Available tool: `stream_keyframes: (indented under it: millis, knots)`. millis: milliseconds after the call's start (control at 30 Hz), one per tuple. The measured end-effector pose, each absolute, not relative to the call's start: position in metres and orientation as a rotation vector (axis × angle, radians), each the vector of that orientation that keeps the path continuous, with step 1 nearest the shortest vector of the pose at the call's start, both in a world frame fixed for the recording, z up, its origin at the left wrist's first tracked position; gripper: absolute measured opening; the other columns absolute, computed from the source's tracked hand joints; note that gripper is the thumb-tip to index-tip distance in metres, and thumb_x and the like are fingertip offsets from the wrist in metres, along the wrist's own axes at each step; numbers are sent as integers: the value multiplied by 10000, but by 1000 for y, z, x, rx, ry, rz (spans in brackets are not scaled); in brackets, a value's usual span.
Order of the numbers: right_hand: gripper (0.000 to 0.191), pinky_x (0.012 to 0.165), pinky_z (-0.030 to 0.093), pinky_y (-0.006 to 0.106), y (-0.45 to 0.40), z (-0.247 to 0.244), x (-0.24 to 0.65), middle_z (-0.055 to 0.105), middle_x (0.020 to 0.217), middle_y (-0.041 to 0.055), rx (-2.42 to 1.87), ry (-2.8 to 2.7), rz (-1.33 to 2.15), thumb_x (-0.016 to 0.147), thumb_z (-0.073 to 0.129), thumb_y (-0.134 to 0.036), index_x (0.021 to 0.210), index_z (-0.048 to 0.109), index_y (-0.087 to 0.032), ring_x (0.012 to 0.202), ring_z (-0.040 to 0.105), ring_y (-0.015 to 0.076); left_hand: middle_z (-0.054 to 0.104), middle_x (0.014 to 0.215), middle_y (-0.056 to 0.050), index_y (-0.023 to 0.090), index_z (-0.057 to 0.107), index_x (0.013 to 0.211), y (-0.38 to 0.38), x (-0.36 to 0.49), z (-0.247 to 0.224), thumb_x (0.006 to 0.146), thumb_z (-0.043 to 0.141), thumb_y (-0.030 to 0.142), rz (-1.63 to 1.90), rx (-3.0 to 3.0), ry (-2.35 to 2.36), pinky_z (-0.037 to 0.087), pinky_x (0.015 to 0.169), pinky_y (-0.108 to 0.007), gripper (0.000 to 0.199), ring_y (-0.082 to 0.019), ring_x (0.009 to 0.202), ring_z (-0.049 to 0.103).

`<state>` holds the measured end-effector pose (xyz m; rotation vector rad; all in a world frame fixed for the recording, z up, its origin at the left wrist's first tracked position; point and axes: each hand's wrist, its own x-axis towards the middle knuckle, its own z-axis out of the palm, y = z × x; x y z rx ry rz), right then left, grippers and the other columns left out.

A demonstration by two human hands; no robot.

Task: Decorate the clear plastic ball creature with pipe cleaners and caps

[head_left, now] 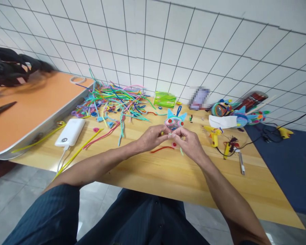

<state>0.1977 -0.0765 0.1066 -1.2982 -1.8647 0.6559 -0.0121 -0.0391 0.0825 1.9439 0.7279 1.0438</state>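
My left hand point(153, 136) and my right hand point(190, 141) meet above the wooden table, fingertips pinched together. Between them shows a bit of pale green pipe cleaner point(170, 134); most of it is hidden by the fingers. A pale green end point(182, 151) pokes out below my right hand. Just beyond my fingers is a cat-like craft face point(173, 119) with blue pipe-cleaner ears, pink-ringed eyes and a dark blue loop on top. My hands cover its lower part. A red pipe cleaner point(162, 149) and a small red-pink coil point(174, 145) lie close to my hands.
A heap of coloured pipe cleaners point(119, 97) lies at the back left. A white power bank point(70, 132) with a cable is nearer. Yellow glue gun point(214, 134), utility knife point(241, 163) and finished crafts point(242, 119) lie right. A green tissue pack point(164, 99) stands by the wall.
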Motion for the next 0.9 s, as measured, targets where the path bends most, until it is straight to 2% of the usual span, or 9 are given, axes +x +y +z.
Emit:
stream_keyframes:
  millis: [167,367,533,667,767,900]
  knots:
    - [178,667,510,302,-68,128,202,779,809,10,-1248,-1838,609,948,676,-377,850,742,-244,721,684,182,632,682,12,166,738,816,-26,-8,102,975,703,450,1063,1959,719,350,591,-237,327,-99,600,461]
    - [221,652,542,301,-52,134,193,753,750,11,-1197,-1580,683,915,699,-432,819,714,-233,666,670,171,677,710,6,159,701,794,-15,16,108,855,815,591,1242,1460,665,477,663,-244,451,-106,648,558]
    - [234,638,544,294,-43,131,183,733,706,8,-1187,-1440,699,879,718,-446,788,690,-231,643,658,165,517,583,75,163,640,768,-10,37,109,738,885,678,1326,1147,655,397,554,-212,571,-60,528,412]
    - [244,611,500,275,-43,136,195,712,695,0,-1246,-1452,704,862,703,-451,770,688,-225,628,619,151,510,591,61,143,703,879,-4,28,115,848,728,776,1181,1259,648,332,514,-221,634,-69,508,397]
    - [217,627,479,275,-44,141,205,703,687,-3,-1297,-1568,642,864,687,-410,750,688,-225,641,607,149,587,670,32,138,741,965,3,12,121,886,744,675,1057,1550,659,337,541,-226,543,-83,558,438]
    - [213,640,457,291,-46,143,207,716,701,2,-1325,-1736,559,892,682,-391,760,702,-226,648,611,153,596,667,29,155,739,857,10,1,124,913,769,448,981,1855,694,328,561,-224,300,-88,578,458]
